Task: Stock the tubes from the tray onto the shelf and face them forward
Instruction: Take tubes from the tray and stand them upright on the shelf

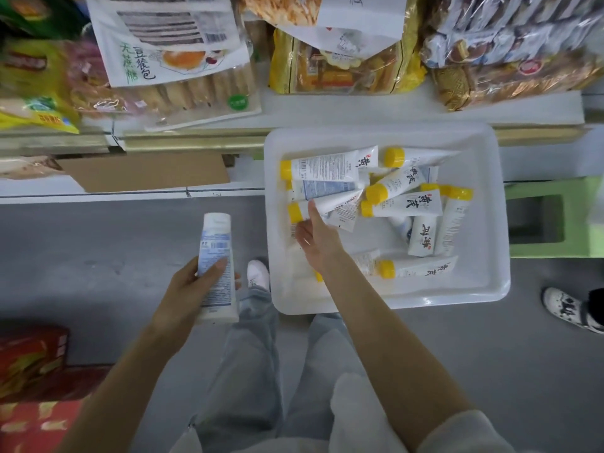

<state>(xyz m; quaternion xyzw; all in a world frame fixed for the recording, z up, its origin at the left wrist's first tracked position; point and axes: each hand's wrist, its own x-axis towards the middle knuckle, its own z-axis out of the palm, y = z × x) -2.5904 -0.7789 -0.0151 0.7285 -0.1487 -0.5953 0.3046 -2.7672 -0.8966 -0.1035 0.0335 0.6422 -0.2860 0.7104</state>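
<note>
The shelf (343,106) runs across 12 o'clock, crowded with snack bags (346,67), with a bare strip along its front edge. Just below it, at 1 o'clock, the white tray (483,230) sits within easy reach, a green stool (552,217) at its 3 o'clock. The yellow-capped tubes (403,204) lie jumbled inside and point every way, so each will likely need turning before it faces forward. At the tray's 9 o'clock, the left hand (192,286) wraps around a blue-printed tube (215,253), seemingly parked there to free the other hand. The right hand (318,240) reaches in with its fingers (312,209) nearly straight. Its index tip touches a single tube (338,201) and grips nothing yet.
</note>
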